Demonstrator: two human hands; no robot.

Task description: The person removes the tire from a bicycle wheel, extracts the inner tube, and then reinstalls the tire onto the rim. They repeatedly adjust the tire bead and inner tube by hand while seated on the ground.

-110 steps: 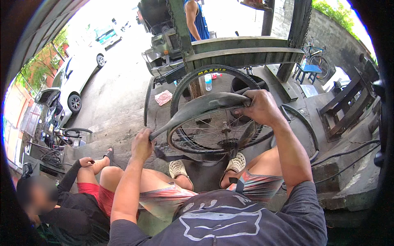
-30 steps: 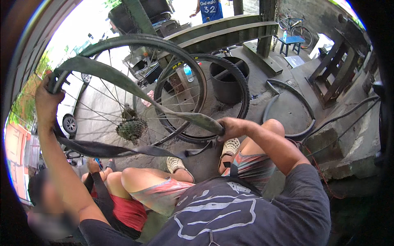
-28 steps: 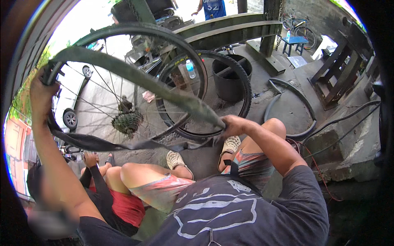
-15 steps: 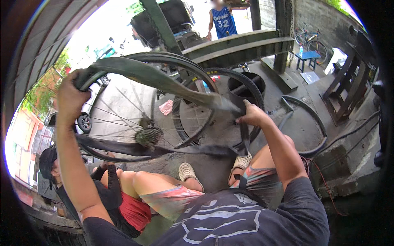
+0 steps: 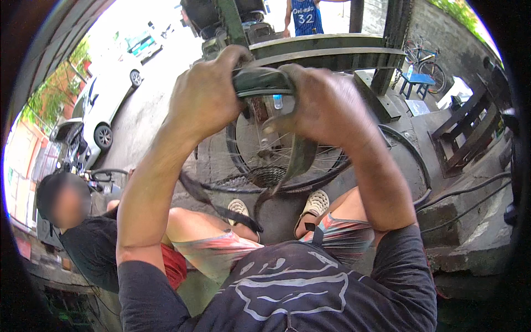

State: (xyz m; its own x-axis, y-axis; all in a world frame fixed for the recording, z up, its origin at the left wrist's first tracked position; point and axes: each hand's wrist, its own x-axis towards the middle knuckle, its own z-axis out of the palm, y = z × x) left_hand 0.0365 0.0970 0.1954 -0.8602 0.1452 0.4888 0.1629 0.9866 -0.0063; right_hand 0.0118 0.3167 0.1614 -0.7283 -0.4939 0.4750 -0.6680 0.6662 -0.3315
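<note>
Head view: both hands are raised close to the camera, at about 12 o'clock from the picture's middle, and clamped side by side on a dark rubber bicycle tyre [image 5: 264, 82]. The left hand [image 5: 203, 97] wraps its fingers over the tyre's left part; the right hand [image 5: 323, 105] grips just beside it, and a loose stretch of the same tyre hangs down from it toward 6 o'clock. Behind and below the hands stands a spoked bicycle wheel with a toothed sprocket cluster [image 5: 271, 176] on the concrete floor [image 5: 398, 160]. At 6 o'clock lie the person's bare knees, patterned shorts and pale perforated clogs [image 5: 315, 203]. At 8 o'clock a second person in a black shirt [image 5: 88, 249] sits close by. At 10 o'clock a white car [image 5: 108, 102] is parked outside.
</note>
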